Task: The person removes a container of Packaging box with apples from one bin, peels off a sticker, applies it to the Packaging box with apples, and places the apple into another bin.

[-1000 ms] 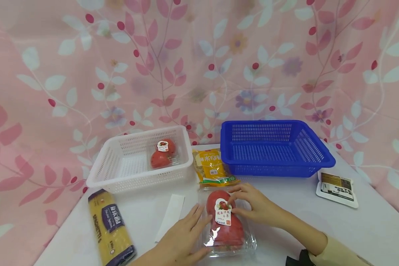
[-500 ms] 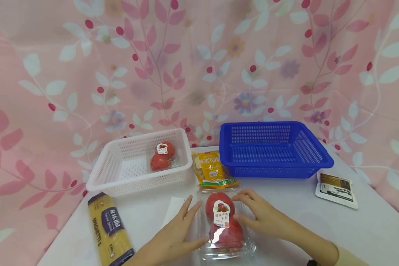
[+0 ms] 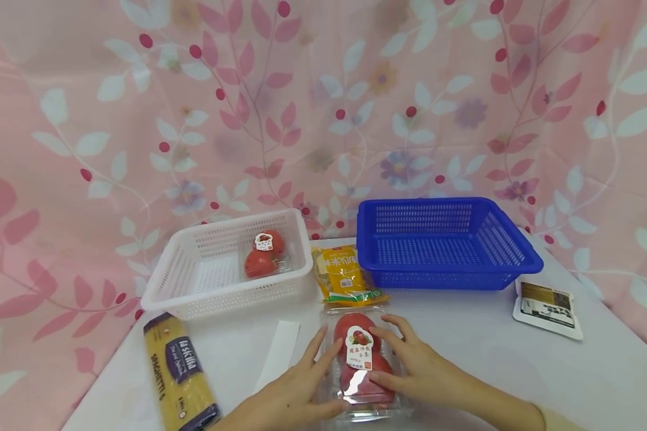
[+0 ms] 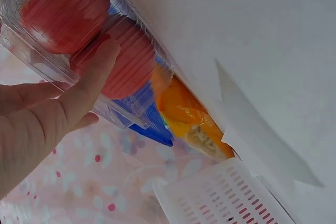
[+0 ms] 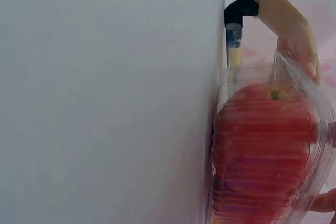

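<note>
A clear plastic box of apples (image 3: pixel 372 386) lies in front of me, two red fruits under a white label (image 3: pixel 359 347) reading APPLE. My left hand (image 3: pixel 296 392) is at its left side, fingers fairly straight. In the left wrist view, one finger of that hand (image 4: pixel 47 121) lies along the box's ridged wall. My right hand (image 3: pixel 428 368) reaches over from the right, its fingertips on the lid and thumb near the label. Only a bit of the right hand's fingers (image 5: pixel 324 202) shows in the right wrist view, beside the box (image 5: pixel 262 145).
Behind the box are a yellow food packet (image 3: pixel 345 275), a blue basket (image 3: pixel 450 280) and a white basket (image 3: pixel 232 299) holding another fruit box (image 3: pixel 261 263). A spaghetti pack (image 3: pixel 178 371) and white strip (image 3: pixel 277 353) lie left. A white-edged pouch (image 3: pixel 549 311) lies right.
My left fingers lifted off the box and spread, then came back to its left side. My right hand drew back slightly, then came down over the lid with its thumb lower. The box stayed put.
</note>
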Tool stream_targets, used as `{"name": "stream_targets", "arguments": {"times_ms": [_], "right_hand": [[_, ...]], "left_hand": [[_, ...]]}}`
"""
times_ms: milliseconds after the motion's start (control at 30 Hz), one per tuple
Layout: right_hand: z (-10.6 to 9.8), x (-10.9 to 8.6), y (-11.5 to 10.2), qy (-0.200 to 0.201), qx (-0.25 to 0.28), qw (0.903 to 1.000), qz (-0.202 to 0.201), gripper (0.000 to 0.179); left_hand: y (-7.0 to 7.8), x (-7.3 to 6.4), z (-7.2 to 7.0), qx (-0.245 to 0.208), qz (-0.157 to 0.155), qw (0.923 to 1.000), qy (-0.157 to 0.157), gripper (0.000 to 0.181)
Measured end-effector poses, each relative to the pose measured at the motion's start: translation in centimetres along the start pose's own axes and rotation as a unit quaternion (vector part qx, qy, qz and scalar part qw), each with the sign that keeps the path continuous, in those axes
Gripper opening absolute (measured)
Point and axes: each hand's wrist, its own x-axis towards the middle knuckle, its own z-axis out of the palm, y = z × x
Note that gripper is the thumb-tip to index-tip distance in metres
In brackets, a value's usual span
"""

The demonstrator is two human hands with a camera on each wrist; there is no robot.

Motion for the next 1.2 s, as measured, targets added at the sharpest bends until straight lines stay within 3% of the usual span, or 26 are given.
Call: {"name": "stream_targets", "arguments": {"times_ms": [167, 267, 567, 700, 1000, 1200], "right_hand": [[0.3, -0.1, -0.3, 0.014, -0.001, 0.9997, -0.02, 0.07], [0.4, 0.0, -0.5, 0.019, -0.003, 0.9994, -0.03, 0.07], [0.5, 0.0, -0.9, 0.016, -0.018, 0.9991, -0.035, 0.075], [0.4, 0.2, -1.1, 0.002, -0.013, 0.9997, -0.019, 0.074], [0.3, 1.4, -1.9, -0.029, 0.007, 0.9995, -0.003, 0.066], [-1.0, 2.6, -2.9, -0.03, 0.024, 0.999, -0.022, 0.061]], "left_hand": [[0.1, 0.2, 0.0, 0.036, 0.035, 0.9986, 0.016, 0.09], [0.2, 0.3, 0.2, 0.037, 0.038, 0.9984, 0.019, 0.095], [0.6, 0.4, 0.5, 0.039, 0.03, 0.9976, 0.048, 0.096], [0.7, 0.3, 0.5, 0.037, 0.036, 0.9967, 0.063, 0.094], [1.0, -0.4, 0.4, 0.038, 0.011, 0.9964, 0.074, 0.093], [1.5, -1.3, -0.6, 0.041, 0.012, 0.9924, 0.116, 0.09]]}}
